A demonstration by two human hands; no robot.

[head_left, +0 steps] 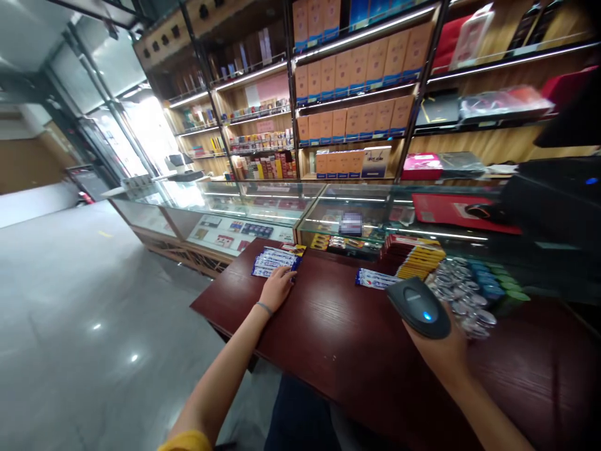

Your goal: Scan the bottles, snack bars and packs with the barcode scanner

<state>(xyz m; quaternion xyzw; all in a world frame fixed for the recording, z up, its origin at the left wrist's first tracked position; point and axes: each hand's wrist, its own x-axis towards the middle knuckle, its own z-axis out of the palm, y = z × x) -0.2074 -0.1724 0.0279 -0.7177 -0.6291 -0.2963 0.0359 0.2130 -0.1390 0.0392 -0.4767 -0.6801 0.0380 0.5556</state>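
Note:
My left hand point(278, 288) lies palm down on the table, fingers stretched forward and touching the near edge of a fanned pile of blue-and-white packets point(273, 262). A grey band circles that wrist. In my right hand point(446, 351) is a dark barcode scanner point(420, 308), a blue light glowing on its top; most of the gripping fingers are hidden under it. Just beyond the scanner, a smaller group of blue-and-white packets point(375, 279) rests on the table, partly covered by the scanner's head.
The dark red table point(323, 326) stands before a glass display counter point(263, 207). Yellow-and-red boxes point(416, 257) are stacked at its back right, beside clear round containers point(462, 291) and blue and green ones point(488, 279). Shelves of orange boxes point(359, 62) line the wall.

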